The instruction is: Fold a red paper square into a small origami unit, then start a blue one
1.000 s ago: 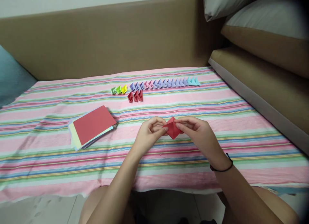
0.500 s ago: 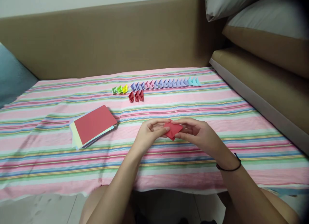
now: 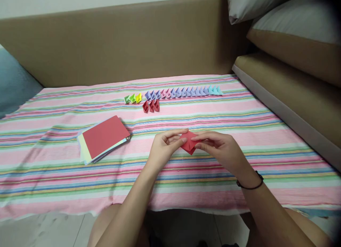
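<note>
Both my hands pinch a small folded red paper piece (image 3: 188,143) just above the striped cloth (image 3: 239,119). My left hand (image 3: 163,149) grips its left side with thumb and fingers closed. My right hand (image 3: 221,149) holds its right side, fingers pressed over the top edge. A black band sits on my right wrist. To the left lies a stack of coloured paper sheets (image 3: 102,138) with a red sheet on top.
Farther back stand several small folded paper boats in a row (image 3: 183,92), green, yellow, purple, pink and blue, with three red ones (image 3: 150,105) in front. Brown cushions rise behind and at the right (image 3: 287,87). A blue-grey cushion (image 3: 13,83) is at the left.
The red piece has tipped flatter and lower between my hands, and my right fingers have closed further over its top. The view has drifted slightly.
</note>
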